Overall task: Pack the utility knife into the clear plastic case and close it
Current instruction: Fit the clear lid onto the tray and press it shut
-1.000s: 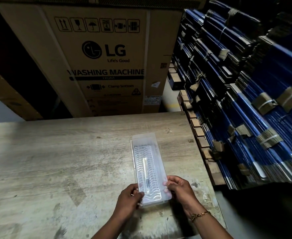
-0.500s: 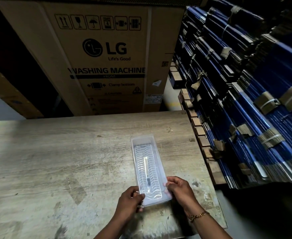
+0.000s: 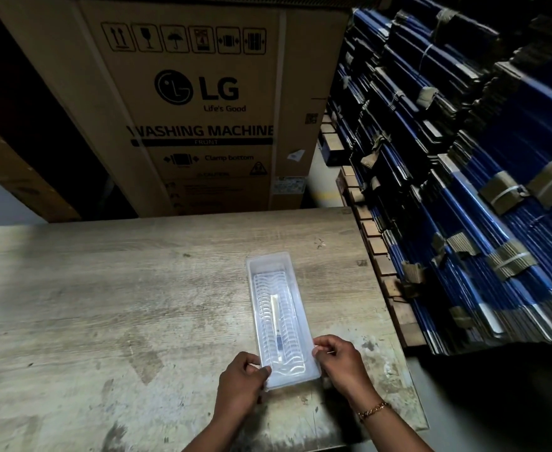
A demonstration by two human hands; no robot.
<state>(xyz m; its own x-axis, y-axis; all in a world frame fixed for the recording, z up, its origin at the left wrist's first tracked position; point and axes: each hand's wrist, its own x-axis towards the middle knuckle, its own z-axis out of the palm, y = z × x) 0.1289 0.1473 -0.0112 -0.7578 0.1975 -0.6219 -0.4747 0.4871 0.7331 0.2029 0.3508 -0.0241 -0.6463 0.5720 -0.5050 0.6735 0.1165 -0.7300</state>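
A worn wooden table (image 3: 104, 305) is seen, w/ grain and pale scuffs across the top. At its near edge the left hand (image 3: 240, 384) is closed on the near-left corner of the clear plastic case (image 3: 279, 318), fingers curled over the rim. The case is laid flat on the table, long axis running away from the person, right of centre. Inside it, the utility knife (image 3: 276, 324) is seen lengthwise through the ribbed plastic; whether the lid is fully shut can't be told. The near-right corner is pinched by the right hand (image 3: 341, 363), a gold bracelet (image 3: 372, 411) worn at the wrist. Behind the table an LG washing machine box (image 3: 202, 102) is stood. At far right, strapped blue bundles (image 3: 464, 190) are stacked on a pallet.
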